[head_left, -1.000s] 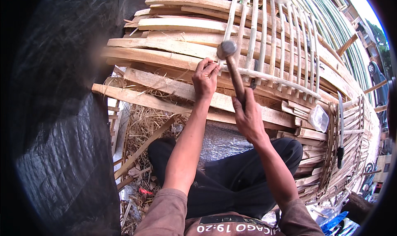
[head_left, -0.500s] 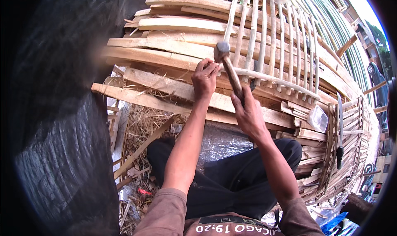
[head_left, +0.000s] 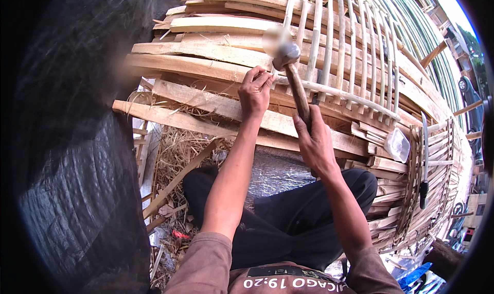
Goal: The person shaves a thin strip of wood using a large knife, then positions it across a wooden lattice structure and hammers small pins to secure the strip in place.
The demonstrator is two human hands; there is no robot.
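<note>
My right hand (head_left: 316,142) is closed around the wooden handle of a hammer (head_left: 297,90). The hammer's metal head is raised just above and right of my left hand (head_left: 253,96). My left fingers are pinched together by the left end of a thin round crossbar (head_left: 342,94); whatever sits between the fingertips is too small to make out. Several slim bamboo slats (head_left: 328,41) run away from that crossbar, side by side like a grid. The grid rests on a stack of rough wooden planks (head_left: 206,52).
Dry shavings (head_left: 177,157) lie at the left beside dark sheeting (head_left: 82,191). To the right are a clear plastic container (head_left: 397,145), a long blade with a black handle (head_left: 424,160) and bundled split strips (head_left: 437,191). Green bamboo poles (head_left: 411,41) extend behind.
The hammer head has risen slightly and shifted right, away from my left fingertips. My left hand stays pinched at almost the same spot.
</note>
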